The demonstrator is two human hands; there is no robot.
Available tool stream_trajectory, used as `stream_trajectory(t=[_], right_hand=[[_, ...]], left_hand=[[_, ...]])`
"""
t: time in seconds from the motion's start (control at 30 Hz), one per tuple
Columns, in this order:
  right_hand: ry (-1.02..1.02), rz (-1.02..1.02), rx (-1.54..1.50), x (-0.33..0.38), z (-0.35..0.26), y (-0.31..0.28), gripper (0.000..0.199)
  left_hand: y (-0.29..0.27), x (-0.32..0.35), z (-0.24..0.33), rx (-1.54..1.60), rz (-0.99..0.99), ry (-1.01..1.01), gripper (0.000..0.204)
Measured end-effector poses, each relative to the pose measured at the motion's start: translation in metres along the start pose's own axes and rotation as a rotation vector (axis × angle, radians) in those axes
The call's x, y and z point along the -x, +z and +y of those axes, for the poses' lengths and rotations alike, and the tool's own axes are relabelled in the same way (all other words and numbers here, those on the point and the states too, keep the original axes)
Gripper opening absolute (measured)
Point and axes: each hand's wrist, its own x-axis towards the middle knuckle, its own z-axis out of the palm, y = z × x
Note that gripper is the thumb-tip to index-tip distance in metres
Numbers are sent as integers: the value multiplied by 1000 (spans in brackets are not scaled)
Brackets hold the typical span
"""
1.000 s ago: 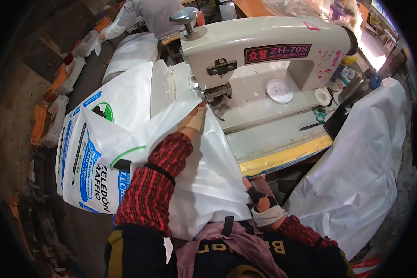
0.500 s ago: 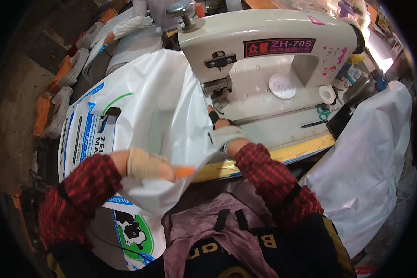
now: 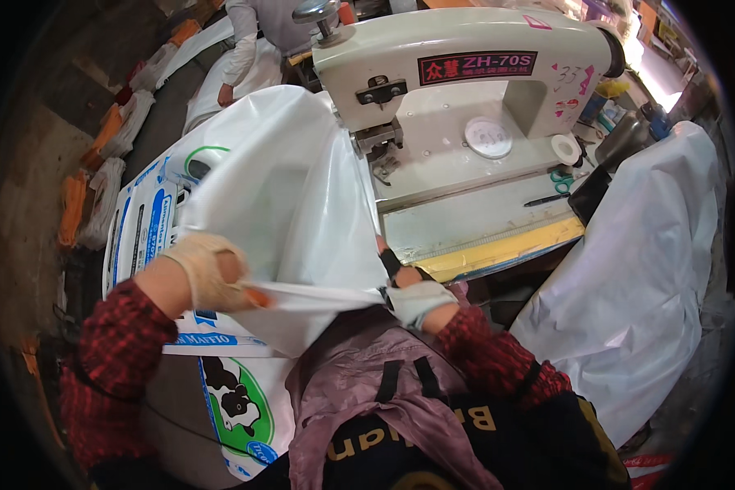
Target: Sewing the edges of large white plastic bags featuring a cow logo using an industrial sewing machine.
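A large white plastic sack [image 3: 257, 196] with blue and green print lies before me, its mouth spread towards me. My left hand [image 3: 208, 273], in a pale work glove with orange at a fingertip, is closed on the near edge of the sack's mouth. That edge stretches as a tight band across to my right hand [image 3: 420, 298]. Also partly gloved, with black wrapping on a finger, my right hand grips the sack's right corner by the yellow table edge. The sack's right side runs up beside the head of a cream industrial sewing machine [image 3: 457, 41].
On the machine bed lie a white disc [image 3: 488, 137], a white tape roll [image 3: 566, 149], green-handled scissors [image 3: 561, 181] and a black pen [image 3: 545, 199]. Another white sack [image 3: 621, 294] drapes at the right. A co-worker's arm [image 3: 241, 57] shows at the far left, by more sacks.
My left hand has moved left and slightly away, drawing the sack's near edge tight. My right hand has come towards me, off the machine bed. The co-worker's hand has shifted right.
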Motion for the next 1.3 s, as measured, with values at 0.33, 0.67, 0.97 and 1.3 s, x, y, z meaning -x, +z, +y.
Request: stream_trajectory(t=[0.33, 0.67, 0.97, 1.3], right_hand=[[127, 159, -267, -92, 7, -43, 71], [29, 60, -109, -19, -2, 5, 66], [134, 171, -215, -97, 11, -29, 63], [-120, 279, -27, -44, 12, 51, 65]], left_hand=[[90, -72, 145, -129, 135, 506, 13], [-31, 9, 77, -399, 316, 133, 19], [85, -67, 157, -2, -2, 627, 16], [103, -67, 163, 103, -58, 761, 14]])
